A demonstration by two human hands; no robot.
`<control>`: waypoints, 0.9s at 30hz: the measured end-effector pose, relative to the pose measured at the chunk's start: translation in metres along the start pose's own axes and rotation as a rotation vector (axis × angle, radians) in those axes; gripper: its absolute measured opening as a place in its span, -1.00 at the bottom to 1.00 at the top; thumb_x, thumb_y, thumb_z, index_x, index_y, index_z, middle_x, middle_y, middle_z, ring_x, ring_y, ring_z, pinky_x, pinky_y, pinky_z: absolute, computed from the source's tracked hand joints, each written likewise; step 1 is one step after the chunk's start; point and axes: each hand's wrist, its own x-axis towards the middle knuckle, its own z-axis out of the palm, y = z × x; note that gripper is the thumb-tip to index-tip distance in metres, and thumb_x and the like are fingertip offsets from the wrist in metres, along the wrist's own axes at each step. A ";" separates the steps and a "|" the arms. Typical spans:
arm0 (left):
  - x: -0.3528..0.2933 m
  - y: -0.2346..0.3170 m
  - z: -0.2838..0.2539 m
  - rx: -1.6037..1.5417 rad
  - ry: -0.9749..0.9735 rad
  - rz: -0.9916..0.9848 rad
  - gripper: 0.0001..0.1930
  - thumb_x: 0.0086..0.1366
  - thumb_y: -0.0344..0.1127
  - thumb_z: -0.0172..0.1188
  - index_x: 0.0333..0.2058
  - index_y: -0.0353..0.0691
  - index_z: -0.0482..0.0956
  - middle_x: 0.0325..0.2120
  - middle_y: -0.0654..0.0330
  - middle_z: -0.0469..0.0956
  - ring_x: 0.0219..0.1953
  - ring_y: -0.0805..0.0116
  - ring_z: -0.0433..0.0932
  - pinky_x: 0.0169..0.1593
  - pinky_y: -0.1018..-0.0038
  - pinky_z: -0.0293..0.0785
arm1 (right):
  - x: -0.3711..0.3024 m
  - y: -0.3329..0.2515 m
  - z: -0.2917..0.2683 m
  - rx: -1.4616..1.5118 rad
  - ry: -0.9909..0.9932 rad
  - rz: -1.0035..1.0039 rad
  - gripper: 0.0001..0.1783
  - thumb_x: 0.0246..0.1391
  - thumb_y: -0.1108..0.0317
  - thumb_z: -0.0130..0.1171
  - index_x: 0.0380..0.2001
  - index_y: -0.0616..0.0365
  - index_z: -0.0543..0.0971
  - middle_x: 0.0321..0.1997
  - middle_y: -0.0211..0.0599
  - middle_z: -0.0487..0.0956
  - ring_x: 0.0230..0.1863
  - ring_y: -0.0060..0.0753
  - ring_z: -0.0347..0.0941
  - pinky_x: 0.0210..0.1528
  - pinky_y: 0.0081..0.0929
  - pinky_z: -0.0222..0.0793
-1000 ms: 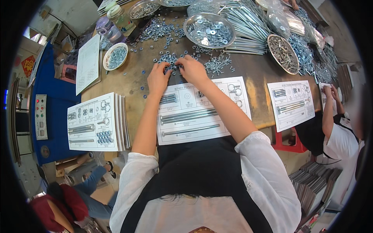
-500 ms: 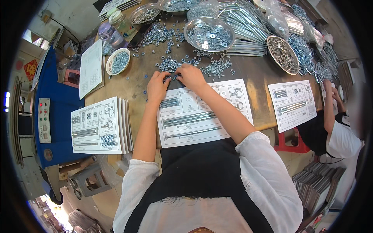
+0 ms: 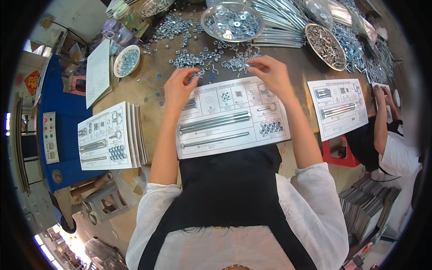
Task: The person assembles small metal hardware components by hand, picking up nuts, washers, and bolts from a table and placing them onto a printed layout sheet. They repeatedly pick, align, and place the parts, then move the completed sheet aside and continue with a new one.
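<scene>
1. Small screws (image 3: 238,63), loose heap on the table (image 3: 294,83) just past the card's far edge. A few strays lie toward the left fingertips, so I'd rake those back in first.
2. Left hand (image 3: 177,87): thumb and fingertips look pinched on small silvery pieces (image 3: 194,74), too tiny to say what kind. Keep it a light tip pinch, imo, or they'll roll.
3. Right hand (image 3: 273,75): thumb and index reach the heap's right side, a shiny bit at the tips. Can't tell if it's gripped or just touched. I'd come in low and lift only a few.
4. Hands are well apart, so each can work its own side without bumping.
5. Printed card (image 3: 216,141) lies below both hands; handy for checking parts against.
6. Nuts (image 3: 191,59) sit just left of the screws. Easy to grab one by mistake!
7. Further out: washer bowl (image 3: 232,40), long bolts (image 3: 279,38).
</scene>
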 end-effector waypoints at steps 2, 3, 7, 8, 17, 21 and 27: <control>-0.009 0.035 0.014 -0.128 -0.059 0.034 -0.75 0.16 -0.34 0.38 -0.15 -0.01 0.71 -0.42 0.25 0.52 -0.46 0.35 0.54 -0.36 0.43 0.49 | -0.032 0.001 -0.032 -0.126 -0.047 0.025 -0.74 0.02 0.43 0.41 -0.16 0.10 0.73 -0.31 -0.33 0.65 -0.37 -0.50 0.56 -0.27 -0.54 0.48; -0.017 0.057 0.021 -0.150 -0.112 0.048 -0.76 0.16 -0.34 0.37 -0.15 -0.01 0.70 -0.40 0.25 0.54 -0.46 0.35 0.55 -0.35 0.44 0.49 | -0.048 0.003 -0.043 -0.182 -0.068 0.036 -0.73 0.01 0.42 0.41 -0.16 0.09 0.73 -0.32 -0.33 0.65 -0.40 -0.49 0.56 -0.30 -0.53 0.47; -0.055 0.106 0.071 -0.185 -0.337 0.156 -0.77 0.16 -0.33 0.36 -0.17 0.02 0.70 -0.35 0.24 0.56 -0.40 0.28 0.61 -0.31 0.39 0.55 | -0.101 0.019 -0.067 -0.213 -0.188 0.116 -0.74 -0.02 0.40 0.43 -0.20 0.08 0.73 -0.34 -0.32 0.63 -0.40 -0.46 0.55 -0.30 -0.50 0.47; -0.063 0.109 0.082 -0.154 -0.378 0.200 -0.77 0.15 -0.33 0.36 -0.18 0.03 0.70 -0.36 0.25 0.56 -0.39 0.25 0.61 -0.30 0.37 0.56 | -0.108 0.021 -0.069 -0.219 -0.213 0.103 -0.75 -0.02 0.42 0.42 -0.20 0.08 0.72 -0.35 -0.33 0.62 -0.40 -0.47 0.54 -0.30 -0.51 0.46; -0.084 0.123 0.119 0.140 -0.446 0.393 -0.82 0.20 -0.34 0.30 -0.19 -0.04 0.67 -0.35 0.25 0.52 -0.26 0.22 0.59 -0.21 0.32 0.55 | -0.127 0.029 -0.073 -0.352 -0.298 0.041 -0.77 0.03 0.39 0.36 -0.18 0.06 0.72 -0.26 -0.32 0.63 -0.29 -0.22 0.58 -0.21 -0.37 0.49; -0.087 0.122 0.121 0.150 -0.427 0.444 -0.78 0.13 -0.49 0.25 -0.20 -0.21 0.62 -0.33 0.21 0.48 -0.20 0.22 0.54 -0.18 0.34 0.53 | -0.127 0.030 -0.074 -0.325 -0.292 0.034 -0.81 0.08 0.41 0.31 -0.20 0.07 0.72 -0.25 -0.30 0.63 -0.25 -0.19 0.58 -0.17 -0.34 0.48; -0.098 0.123 0.120 0.124 -0.456 0.428 -0.80 0.24 -0.48 0.21 -0.15 -0.22 0.65 -0.29 0.21 0.52 -0.18 0.18 0.55 -0.17 0.31 0.53 | -0.133 0.030 -0.075 -0.291 -0.287 0.019 -0.83 0.09 0.43 0.27 -0.22 0.11 0.72 -0.25 -0.28 0.63 -0.22 -0.17 0.58 -0.15 -0.32 0.48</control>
